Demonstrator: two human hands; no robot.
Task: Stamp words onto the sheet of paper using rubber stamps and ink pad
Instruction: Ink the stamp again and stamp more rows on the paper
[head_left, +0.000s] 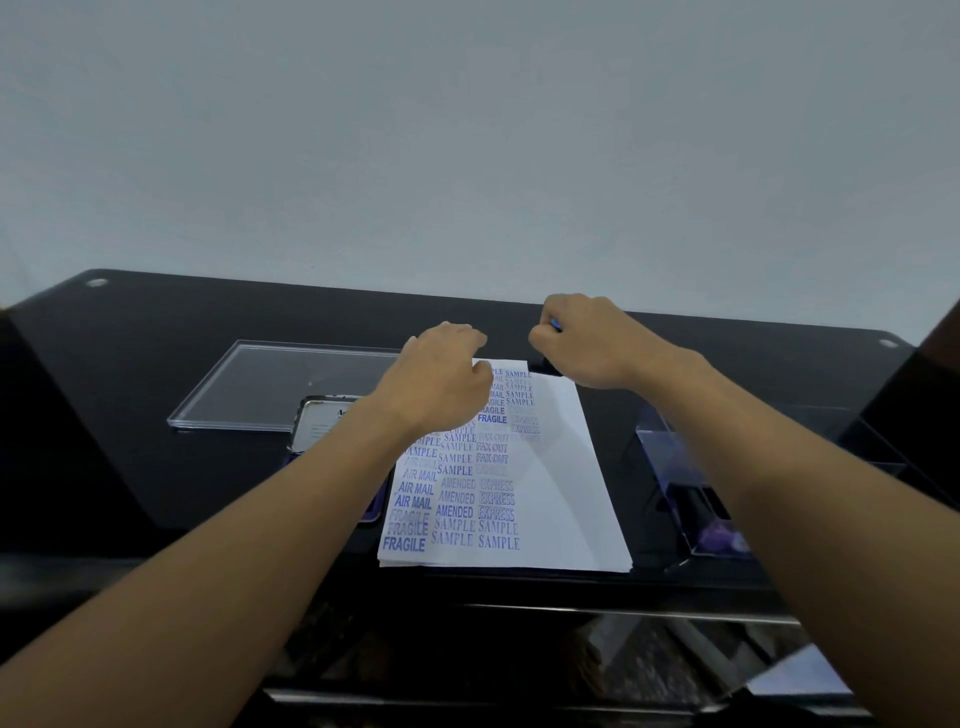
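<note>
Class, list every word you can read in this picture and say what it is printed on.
"FRAGILE": sheet of paper
"SAMPLE": same sheet
"AIR MAIL": same sheet
"AMENDED": same sheet
"EXPRESS": same sheet
"FAX OUT": same sheet
Label on the ink pad lid: too blurred to read.

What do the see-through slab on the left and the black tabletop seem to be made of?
The slab looks like clear acrylic or glass: transparent, with bright polished edges. The tabletop seems glossy black glass or lacquer: it shows soft reflections.
</note>
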